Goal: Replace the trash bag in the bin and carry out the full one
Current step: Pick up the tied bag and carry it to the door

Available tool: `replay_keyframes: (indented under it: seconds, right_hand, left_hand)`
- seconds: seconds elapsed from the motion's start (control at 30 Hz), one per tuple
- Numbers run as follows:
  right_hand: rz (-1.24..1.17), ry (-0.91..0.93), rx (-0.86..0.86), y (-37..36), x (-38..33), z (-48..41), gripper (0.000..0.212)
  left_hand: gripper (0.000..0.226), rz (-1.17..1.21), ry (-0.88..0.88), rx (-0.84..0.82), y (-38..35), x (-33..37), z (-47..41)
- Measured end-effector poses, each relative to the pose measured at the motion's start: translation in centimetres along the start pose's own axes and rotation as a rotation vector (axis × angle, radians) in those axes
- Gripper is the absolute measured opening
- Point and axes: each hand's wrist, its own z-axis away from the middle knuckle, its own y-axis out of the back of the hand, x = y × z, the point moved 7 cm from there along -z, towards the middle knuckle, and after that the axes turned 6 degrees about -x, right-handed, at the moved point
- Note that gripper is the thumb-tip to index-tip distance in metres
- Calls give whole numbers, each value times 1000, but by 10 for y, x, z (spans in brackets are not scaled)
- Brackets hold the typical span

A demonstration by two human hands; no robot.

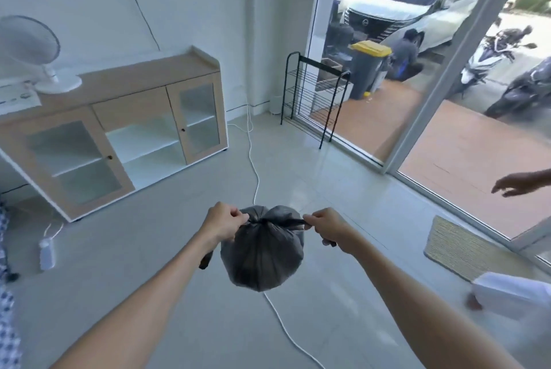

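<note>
A full dark grey trash bag hangs in the air in front of me, knotted at its top. My left hand grips the bag's left tie end and my right hand grips the right tie end, pulling them apart across the knot. Loose ends of the ties hang below both fists. Outside, beyond the glass, stands a grey wheelie bin with a yellow lid. No indoor bin is in view.
A white cable runs across the tiled floor under the bag to a power strip. A wooden cabinet with a fan stands left, a black wire rack by the glass door. Another person's hand reaches in at right, above a woven mat.
</note>
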Motion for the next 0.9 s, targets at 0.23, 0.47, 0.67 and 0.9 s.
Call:
replay_keyframes:
  seconds: [0.23,0.47,0.67,0.9]
  right_hand:
    - [-209,-105,204,103,31,-53,35]
    - [-357,-149,318,218,84,-115,39]
    - [-428,-188,326,345,144,-190,38]
    - [-458,-225,327,467,203,-258,39]
  left_hand:
    - [28,-36,-127,-131,-49,108,-132]
    - [25,13,-163,-242,-132,209,-242]
    - [20,41,-111,-348,-232,302,-341]
    - [21,79,-34,-428,-333,396,-424]
